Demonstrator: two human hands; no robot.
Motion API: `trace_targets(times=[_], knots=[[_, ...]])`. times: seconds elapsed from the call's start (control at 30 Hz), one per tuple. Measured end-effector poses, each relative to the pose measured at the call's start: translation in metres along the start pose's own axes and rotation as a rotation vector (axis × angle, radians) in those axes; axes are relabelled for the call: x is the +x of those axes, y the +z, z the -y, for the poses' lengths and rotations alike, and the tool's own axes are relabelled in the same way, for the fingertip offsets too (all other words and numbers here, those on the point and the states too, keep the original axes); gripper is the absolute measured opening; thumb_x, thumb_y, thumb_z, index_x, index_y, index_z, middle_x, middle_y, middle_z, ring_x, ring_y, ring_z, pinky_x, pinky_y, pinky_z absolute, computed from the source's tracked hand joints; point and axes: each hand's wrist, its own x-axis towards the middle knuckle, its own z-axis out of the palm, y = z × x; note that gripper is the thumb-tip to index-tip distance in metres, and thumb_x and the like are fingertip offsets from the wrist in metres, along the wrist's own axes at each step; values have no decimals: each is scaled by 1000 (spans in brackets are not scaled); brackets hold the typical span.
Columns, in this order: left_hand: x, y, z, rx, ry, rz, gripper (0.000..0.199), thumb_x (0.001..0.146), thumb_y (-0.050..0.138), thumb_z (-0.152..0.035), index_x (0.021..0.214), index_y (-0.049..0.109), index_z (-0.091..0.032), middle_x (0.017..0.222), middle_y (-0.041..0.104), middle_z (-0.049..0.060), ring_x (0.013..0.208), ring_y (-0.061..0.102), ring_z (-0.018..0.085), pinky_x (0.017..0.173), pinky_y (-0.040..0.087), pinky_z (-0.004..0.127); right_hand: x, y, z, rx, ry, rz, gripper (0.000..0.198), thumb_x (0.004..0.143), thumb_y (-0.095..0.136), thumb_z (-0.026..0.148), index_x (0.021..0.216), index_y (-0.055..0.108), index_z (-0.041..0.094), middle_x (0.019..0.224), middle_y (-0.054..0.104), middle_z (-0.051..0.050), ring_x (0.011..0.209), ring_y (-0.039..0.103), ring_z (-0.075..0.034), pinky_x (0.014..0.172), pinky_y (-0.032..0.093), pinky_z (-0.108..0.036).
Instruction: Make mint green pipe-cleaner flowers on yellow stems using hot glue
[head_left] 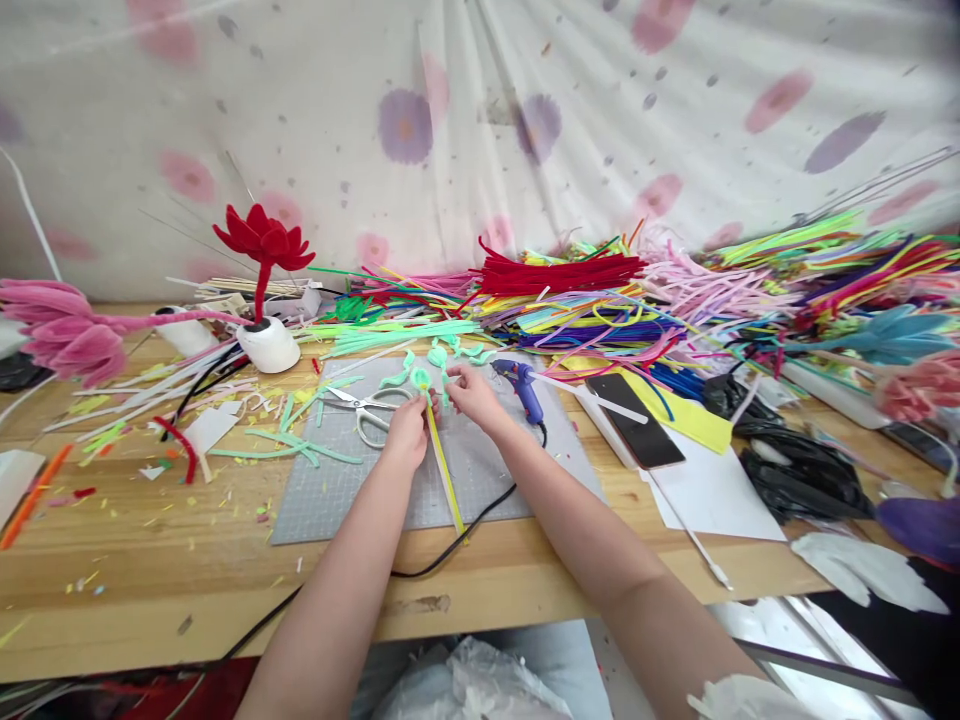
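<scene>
My left hand (409, 430) is closed around the top of a long yellow stem (445, 468), which slants down toward the table's front edge. At the top of that stem sits a round mint-green fuzzy flower head (421, 378). Close beside it, my right hand (474, 397) has its thumb and fingers pinched on a mint-green pipe-cleaner piece (445, 388); the fingers partly cover it. Curled mint-green pieces (470, 351) lie just beyond both hands. Scissors (366, 412) rest left of my left hand, and a blue-purple glue gun (519, 388) lies right of my right hand.
Under my hands is a grey cutting mat (330, 500); a black cord (450, 550) crosses it. Bundled pipe cleaners (562, 275) line the back. A red flower in a white pot (268, 345) stands left. A phone (636, 420) lies on the right, near black plastic bags (799, 475).
</scene>
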Motion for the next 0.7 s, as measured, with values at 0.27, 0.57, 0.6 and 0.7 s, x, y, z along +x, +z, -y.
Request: trace_targets(times=[0.27, 0.57, 0.6, 0.7], knots=[[8, -25, -12, 938, 78, 134, 11, 73, 54, -19, 63, 59, -15, 61, 60, 2, 49, 55, 12, 45, 39, 22, -5, -8, -15, -249, 38, 10, 19, 70, 51, 16, 88, 57, 17, 58, 56, 3, 52, 49, -11, 55, 37, -22], [19, -32, -43, 1318, 568, -113, 21, 78, 38, -22, 59, 48, -19, 59, 55, 2, 58, 52, 16, 53, 32, 26, -11, -6, -18, -268, -2, -32, 9, 71, 52, 23, 78, 54, 18, 64, 58, 2, 57, 51, -11, 53, 35, -22], [22, -32, -42, 1295, 581, -130, 23, 79, 36, -22, 57, 45, -20, 57, 53, 2, 58, 50, 16, 53, 31, 26, -10, -6, -18, -252, -12, -39, 7, 72, 52, 24, 74, 53, 18, 64, 57, 2, 57, 52, -11, 53, 36, -22], [33, -31, -35, 1157, 560, -115, 29, 82, 32, -28, 55, 40, -21, 49, 47, 0, 52, 47, 15, 52, 31, 26, -6, -3, -17, -129, -32, -36, 8, 74, 50, 26, 70, 47, 19, 64, 57, 2, 57, 54, -11, 54, 40, -22]])
